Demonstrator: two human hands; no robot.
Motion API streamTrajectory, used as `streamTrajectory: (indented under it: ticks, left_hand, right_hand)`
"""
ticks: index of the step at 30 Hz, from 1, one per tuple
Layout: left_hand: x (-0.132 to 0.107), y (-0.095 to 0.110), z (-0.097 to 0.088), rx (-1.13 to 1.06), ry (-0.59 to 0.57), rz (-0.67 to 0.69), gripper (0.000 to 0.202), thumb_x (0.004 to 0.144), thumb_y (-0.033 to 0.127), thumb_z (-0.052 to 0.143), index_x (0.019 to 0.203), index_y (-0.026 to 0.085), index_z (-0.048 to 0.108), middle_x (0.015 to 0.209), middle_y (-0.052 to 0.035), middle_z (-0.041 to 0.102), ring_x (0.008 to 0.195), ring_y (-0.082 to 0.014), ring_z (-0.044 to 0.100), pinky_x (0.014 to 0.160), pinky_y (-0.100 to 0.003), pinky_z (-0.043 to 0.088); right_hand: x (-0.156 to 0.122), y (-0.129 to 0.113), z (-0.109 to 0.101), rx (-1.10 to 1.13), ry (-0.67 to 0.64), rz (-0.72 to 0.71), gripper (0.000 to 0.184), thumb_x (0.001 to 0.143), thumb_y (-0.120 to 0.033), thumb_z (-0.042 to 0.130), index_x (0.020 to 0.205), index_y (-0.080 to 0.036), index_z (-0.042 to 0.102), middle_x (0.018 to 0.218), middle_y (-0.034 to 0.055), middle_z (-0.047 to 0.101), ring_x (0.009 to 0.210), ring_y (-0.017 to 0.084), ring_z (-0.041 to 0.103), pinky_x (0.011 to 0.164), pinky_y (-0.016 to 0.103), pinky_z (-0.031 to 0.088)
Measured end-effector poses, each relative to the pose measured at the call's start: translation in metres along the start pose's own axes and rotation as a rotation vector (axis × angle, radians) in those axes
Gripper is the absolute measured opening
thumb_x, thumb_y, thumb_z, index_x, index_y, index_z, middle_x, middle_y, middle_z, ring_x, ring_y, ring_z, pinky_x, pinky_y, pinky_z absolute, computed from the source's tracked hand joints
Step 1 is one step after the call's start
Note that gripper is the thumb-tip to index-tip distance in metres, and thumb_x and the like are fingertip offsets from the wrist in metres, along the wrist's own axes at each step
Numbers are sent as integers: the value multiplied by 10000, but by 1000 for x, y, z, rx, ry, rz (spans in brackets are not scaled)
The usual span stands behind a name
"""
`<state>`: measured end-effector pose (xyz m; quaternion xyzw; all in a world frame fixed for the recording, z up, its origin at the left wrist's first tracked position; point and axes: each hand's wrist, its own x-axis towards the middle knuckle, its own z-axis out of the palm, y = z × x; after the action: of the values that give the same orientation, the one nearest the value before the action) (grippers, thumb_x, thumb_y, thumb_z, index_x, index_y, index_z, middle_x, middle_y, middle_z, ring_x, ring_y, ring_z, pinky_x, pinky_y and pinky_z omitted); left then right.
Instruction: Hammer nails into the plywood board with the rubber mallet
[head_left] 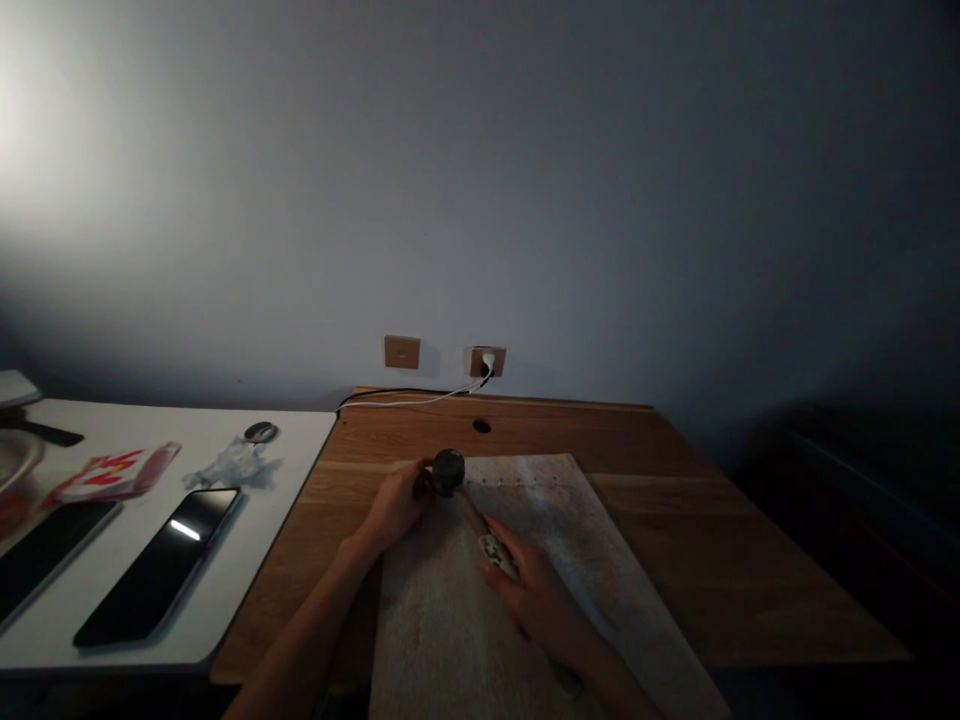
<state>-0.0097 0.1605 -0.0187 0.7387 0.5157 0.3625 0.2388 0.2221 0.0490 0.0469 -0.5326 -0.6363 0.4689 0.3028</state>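
Observation:
In the head view my right hand (532,590) is closed around the handle of a hammer (474,517), whose pale grip carries a dark pattern. The hammer's dark round head is over the far left part of a wooden board (442,620). Right beside that head, my left hand (397,508) has its fingers closed. Something dark shows at those fingertips; I cannot make out whether it is part of the hammer head or a separate piece. A row of several small shiny nails (517,482) runs along the board's far edge.
The board lies on a brown wooden desk (697,560). At the left, a white table (300,440) bears two phones, one of them a black phone (161,570), a red-and-white packet (112,475), crumpled plastic (234,465) and a tape roll (261,432). Cables (412,400) run to a wall socket (480,360).

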Motion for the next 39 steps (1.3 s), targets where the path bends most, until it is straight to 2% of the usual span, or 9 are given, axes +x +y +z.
streamTrajectory:
  ticks: [7,11,14,18,23,27,30,34,39]
  left_hand:
    - [0,4,0,24,10,41,364,785,99,582,1134,189,635,930,-31,725,800,-172,669,762,-281,498]
    - [1,1,0,38,3,51,371,778,112,601,1138,198,636,959,-33,721,803,-167,664,770,-286,502]
    - [2,1,0,53,-1,52,365,774,119,607,1129,195,640,966,-38,719,802,-169,661,782,-297,506]
    - [2,1,0,64,-3,41,357,774,142,618,1126,197,646,961,-43,707,810,-176,651,805,-312,518]
    - [-3,6,-3,75,97,56,305,842,242,596,1141,199,636,1159,-92,599,962,-199,634,860,-335,548]
    - [-35,13,-11,216,192,71,305,893,289,557,1184,236,626,1267,-101,540,1102,-247,615,989,-445,526]
    - [-80,13,-18,347,200,70,309,920,338,530,1199,242,622,1346,-115,513,1137,-278,623,983,-492,544]
    - [-140,9,-27,387,215,102,314,922,360,529,1218,315,620,1347,-73,569,1184,-284,634,939,-426,601]
    - [-170,22,-29,347,188,215,509,862,323,588,1322,530,527,1343,46,624,1173,-288,654,881,-419,646]
  right_hand:
    - [-28,28,-14,312,165,210,728,802,-506,652,1428,-180,473,780,-21,643,333,42,412,307,170,304]
    - [-56,40,-23,582,323,317,643,732,-636,716,1197,-211,587,566,-62,576,279,74,395,267,176,307]
    - [-74,44,-25,622,386,381,577,758,-717,653,1034,-211,628,486,-53,537,329,121,495,322,196,405]
    - [-87,52,-20,570,424,399,603,696,-720,717,1045,-232,653,694,13,679,506,177,648,466,261,537]
    - [-84,61,-15,376,279,325,713,803,-798,529,1240,-245,635,772,51,706,493,168,640,420,243,477]
    - [-84,65,-24,203,290,234,802,844,-817,440,1300,-185,630,714,31,672,445,150,593,396,234,446]
    - [-91,78,-40,-37,352,97,634,918,-703,454,1204,-195,702,694,45,687,552,196,663,498,260,532]
    - [-100,103,-56,-349,413,-148,385,978,-470,501,1166,-226,732,967,108,774,814,244,748,684,284,610]
    - [-107,127,-60,-627,481,-421,284,956,-277,573,1197,-251,722,1014,84,768,909,216,750,802,266,612]
